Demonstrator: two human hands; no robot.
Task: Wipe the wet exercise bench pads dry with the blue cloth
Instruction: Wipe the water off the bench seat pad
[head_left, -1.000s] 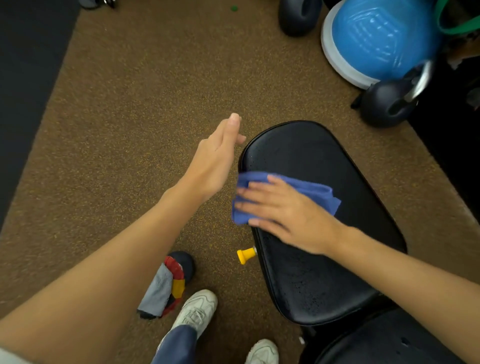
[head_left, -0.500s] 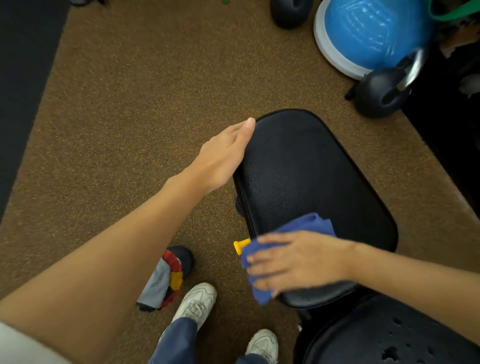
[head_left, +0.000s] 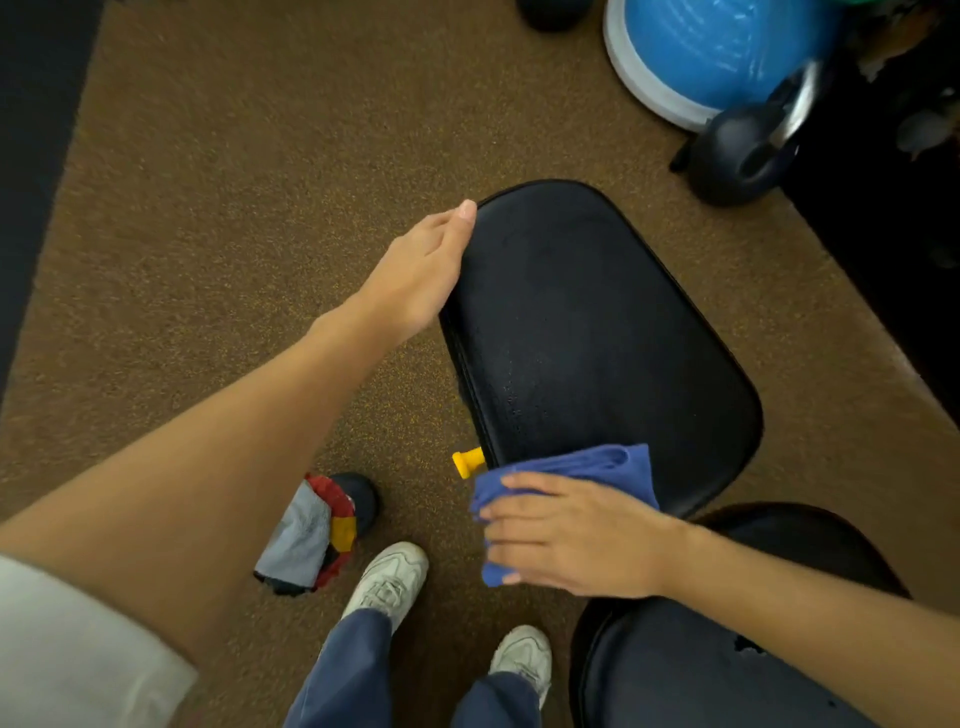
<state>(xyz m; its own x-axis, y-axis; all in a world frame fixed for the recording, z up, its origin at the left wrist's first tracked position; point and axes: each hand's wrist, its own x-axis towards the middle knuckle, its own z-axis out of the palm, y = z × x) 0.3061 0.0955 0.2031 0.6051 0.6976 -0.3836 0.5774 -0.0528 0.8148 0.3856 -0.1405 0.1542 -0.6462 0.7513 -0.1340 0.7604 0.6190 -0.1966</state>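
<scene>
Brown speckled floor (head_left: 208, 218) at left; dark mat strip (head_left: 31, 156) cut off by frame edge. Left hand (head_left: 415, 280) flat, fingers straight, against left edge of black bench pad (head_left: 597, 332); fingertip contact hard to confirm. Multicoloured item (head_left: 311, 540) beside white shoe (head_left: 387, 579). Yellow knob (head_left: 466, 461) partly hidden by blue cloth (head_left: 587, 465). Right hand (head_left: 571, 535) flat on cloth at pad's near end. Second pad (head_left: 701, 670) cut off below. Blue dome (head_left: 722, 52), kettlebell (head_left: 737, 150) upper right, blurred.

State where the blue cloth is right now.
Low in the head view, the cloth lies under the right hand at the pad's near edge, beside the yellow knob.
</scene>
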